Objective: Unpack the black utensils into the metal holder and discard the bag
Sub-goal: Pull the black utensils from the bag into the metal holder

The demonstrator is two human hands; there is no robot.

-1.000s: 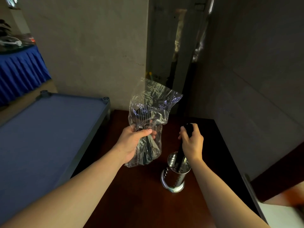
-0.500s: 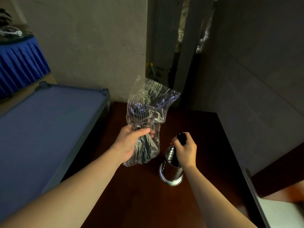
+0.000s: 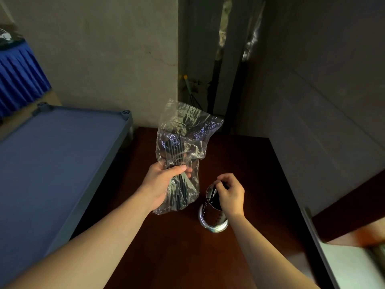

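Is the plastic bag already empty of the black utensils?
No, the clear plastic bag in the left hand holds a bundle of black utensils.

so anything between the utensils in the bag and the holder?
Only the bag itself, gripped by the left hand. The right hand sits over the holder mouth.

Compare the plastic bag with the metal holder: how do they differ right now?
The plastic bag is clear and crumpled; the metal holder is shiny and rigid. The bag is held off the table by the left hand; the holder stands on the dark wooden table, with the right hand at its rim. Both hold black utensils.
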